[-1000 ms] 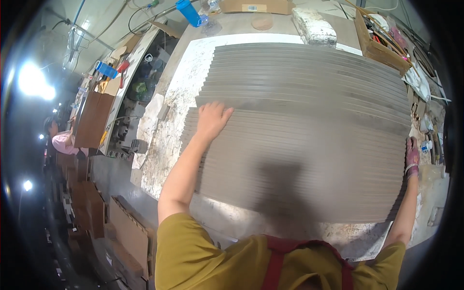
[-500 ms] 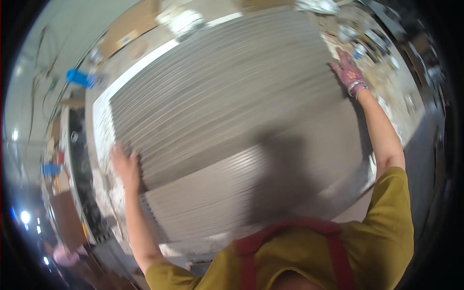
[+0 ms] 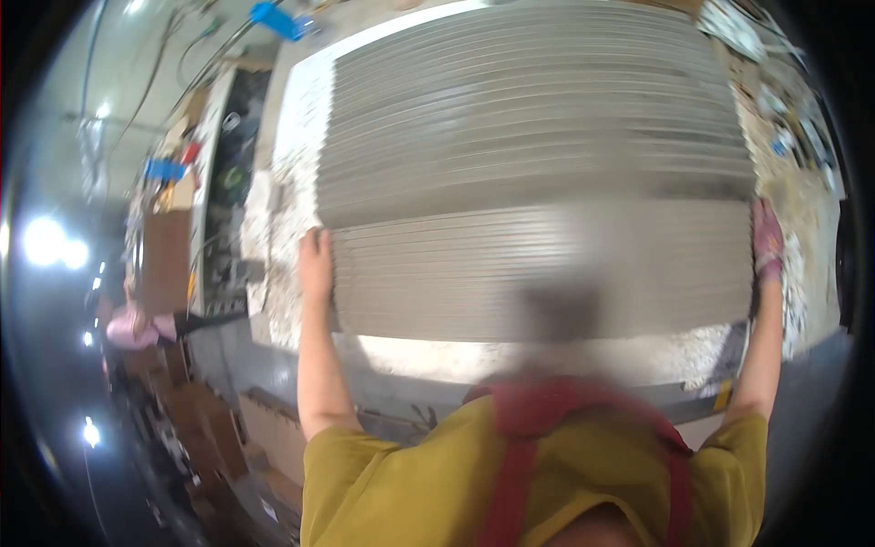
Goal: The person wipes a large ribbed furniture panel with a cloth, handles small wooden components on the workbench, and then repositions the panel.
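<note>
A wide layer of grey-brown ribbed strips [image 3: 538,118] lies on the worktable, its ridges running left to right. Nearer to me a second, narrower group of ribbed strips [image 3: 437,273] lies against it. My bare left hand [image 3: 316,264] rests beside the left end of the near group, fingers stretched forward and close together. At the opposite end, my right hand [image 3: 768,242], in a pink glove, lies flat along the edge with its fingers pointing away from me. Whether either palm presses on the strips, I cannot tell.
White crumbly debris [image 3: 296,155] borders the strips on the left. Tools and scraps [image 3: 793,128] clutter the table at the right, with crumpled plastic [image 3: 732,32] at the far right. A blue bottle [image 3: 276,20] stands far left. Another person [image 3: 137,326] is in the left background.
Both hands have moved from the far strips' sides to the ends of the near group; the right hand came much closer to me. The view has turned, so the strips now run nearly level.
</note>
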{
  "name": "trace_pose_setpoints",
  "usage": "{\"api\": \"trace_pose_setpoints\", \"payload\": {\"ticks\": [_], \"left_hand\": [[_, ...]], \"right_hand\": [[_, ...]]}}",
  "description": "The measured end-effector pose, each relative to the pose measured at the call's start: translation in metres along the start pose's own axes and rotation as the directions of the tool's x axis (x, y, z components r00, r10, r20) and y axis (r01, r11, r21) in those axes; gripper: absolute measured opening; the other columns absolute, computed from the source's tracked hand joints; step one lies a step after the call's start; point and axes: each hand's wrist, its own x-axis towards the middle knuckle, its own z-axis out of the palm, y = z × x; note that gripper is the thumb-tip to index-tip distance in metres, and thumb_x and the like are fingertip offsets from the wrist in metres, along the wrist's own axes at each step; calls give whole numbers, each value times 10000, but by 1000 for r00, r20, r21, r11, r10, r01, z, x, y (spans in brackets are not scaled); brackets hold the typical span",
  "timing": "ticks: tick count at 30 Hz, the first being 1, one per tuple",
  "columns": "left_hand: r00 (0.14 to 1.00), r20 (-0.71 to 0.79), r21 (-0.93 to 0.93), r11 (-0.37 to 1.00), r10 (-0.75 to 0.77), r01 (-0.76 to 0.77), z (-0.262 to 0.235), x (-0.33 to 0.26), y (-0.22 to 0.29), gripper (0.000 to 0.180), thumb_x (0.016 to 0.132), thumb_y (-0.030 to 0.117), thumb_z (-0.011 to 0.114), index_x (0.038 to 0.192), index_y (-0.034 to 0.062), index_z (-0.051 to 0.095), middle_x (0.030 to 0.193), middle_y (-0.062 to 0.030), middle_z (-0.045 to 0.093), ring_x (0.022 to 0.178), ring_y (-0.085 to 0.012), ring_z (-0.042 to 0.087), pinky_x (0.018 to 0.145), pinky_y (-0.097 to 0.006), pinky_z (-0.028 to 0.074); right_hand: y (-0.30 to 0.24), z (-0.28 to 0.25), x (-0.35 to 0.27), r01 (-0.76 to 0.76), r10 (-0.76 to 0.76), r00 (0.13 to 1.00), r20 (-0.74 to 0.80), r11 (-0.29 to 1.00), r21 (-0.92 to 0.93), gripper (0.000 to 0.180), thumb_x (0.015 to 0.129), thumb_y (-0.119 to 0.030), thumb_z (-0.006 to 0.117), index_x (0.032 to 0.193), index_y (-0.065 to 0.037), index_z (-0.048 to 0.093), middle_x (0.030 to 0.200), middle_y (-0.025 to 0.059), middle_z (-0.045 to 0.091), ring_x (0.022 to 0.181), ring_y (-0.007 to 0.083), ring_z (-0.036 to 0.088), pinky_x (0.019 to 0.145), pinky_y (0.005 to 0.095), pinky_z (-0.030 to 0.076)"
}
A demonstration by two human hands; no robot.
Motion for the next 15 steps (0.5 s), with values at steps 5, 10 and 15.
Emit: {"api": "trace_pose_setpoints", "payload": {"ticks": [5, 10, 15], "left_hand": [[987, 1, -16, 987, -161, 161, -8, -46, -6, 392, 951, 320, 482, 1236, 52, 507, 1174, -217, 518, 1050, -416, 512, 885, -444, 421], [996, -77, -4, 999, -37, 37, 12, -8, -15, 600, 948, 352, 482, 1422, 32, 299, 1382, -271, 372, 1271, -426, 357, 1053, -445, 316], [999, -38, -33, 999, -1, -1, 18, 16, -26, 651, 941, 395, 483, 1435, 25, 276, 1423, -275, 331, 1338, -410, 288, 1103, -435, 258]], "right_hand": [[11, 5, -27, -34, 29, 999, 32, 989, 146, 466, 1017, -316, 363, 1369, -15, 410, 1402, 161, 442, 1301, 263, 410, 1072, 310, 301], [-6, 20, 21, 152, -141, 986, -92, 980, 131, 463, 1025, -263, 358, 1432, -46, 313, 1418, 188, 412, 1315, 295, 386, 1077, 332, 289], [21, 24, 48, 259, -264, 958, -113, 964, -54, 489, 1011, -295, 378, 1454, -105, 290, 1447, 195, 363, 1343, 343, 334, 1092, 374, 272]]}}
